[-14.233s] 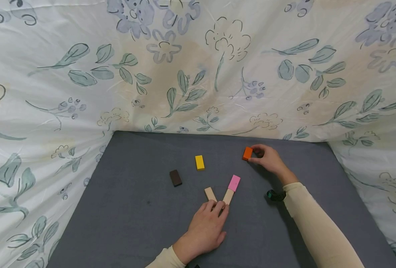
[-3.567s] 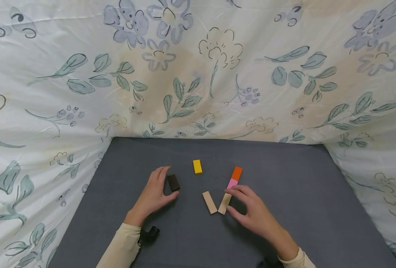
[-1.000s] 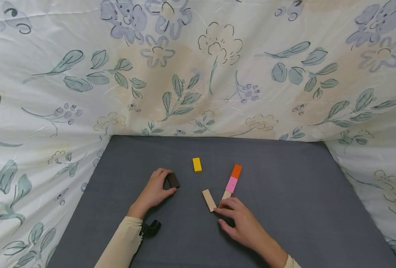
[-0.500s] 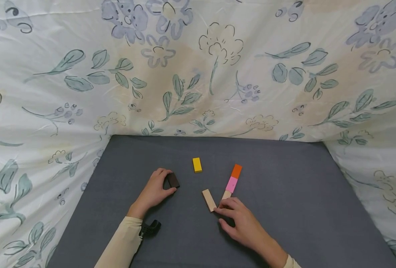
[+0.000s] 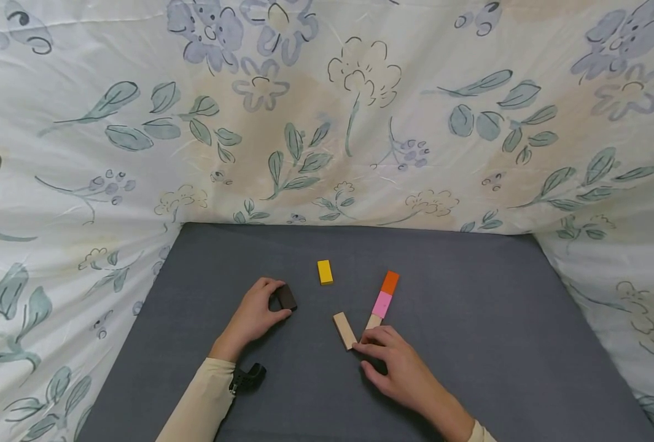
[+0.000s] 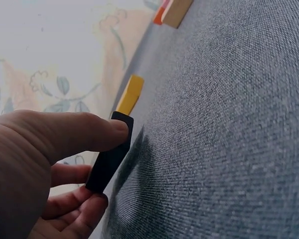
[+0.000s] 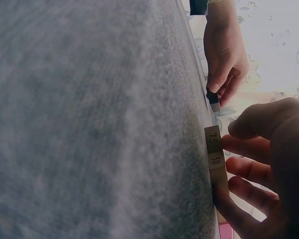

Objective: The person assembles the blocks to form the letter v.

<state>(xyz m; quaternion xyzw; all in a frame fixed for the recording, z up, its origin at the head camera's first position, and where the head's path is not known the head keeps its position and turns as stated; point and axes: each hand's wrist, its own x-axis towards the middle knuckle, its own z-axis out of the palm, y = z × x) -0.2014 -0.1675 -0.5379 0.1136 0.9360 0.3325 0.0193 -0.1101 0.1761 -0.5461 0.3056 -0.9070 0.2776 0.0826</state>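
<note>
My left hand (image 5: 251,316) pinches a dark brown block (image 5: 287,298) between thumb and fingers. In the left wrist view that block (image 6: 107,167) looks slightly tilted, with the thumb on its upper end. My right hand (image 5: 404,371) rests its fingertips where two plain wooden blocks meet in a V, the left wooden block (image 5: 345,331) and the right wooden block (image 5: 374,321). Its thumb stands apart from them. Numbers 75 and 50 show on the wooden ends (image 7: 214,142) in the right wrist view. A pink block (image 5: 382,304) and an orange block (image 5: 390,283) extend the right arm of the V.
A yellow block (image 5: 325,272) lies alone behind the V, to the right of the dark brown one. Grey cloth (image 5: 498,319) covers the table. Flower-patterned fabric (image 5: 315,123) hangs at the back and both sides.
Since the oldest frame, the orange block has joined the pink one's far end. My left hand went to the dark brown block, my right to the wooden blocks. Both stayed still this last second.
</note>
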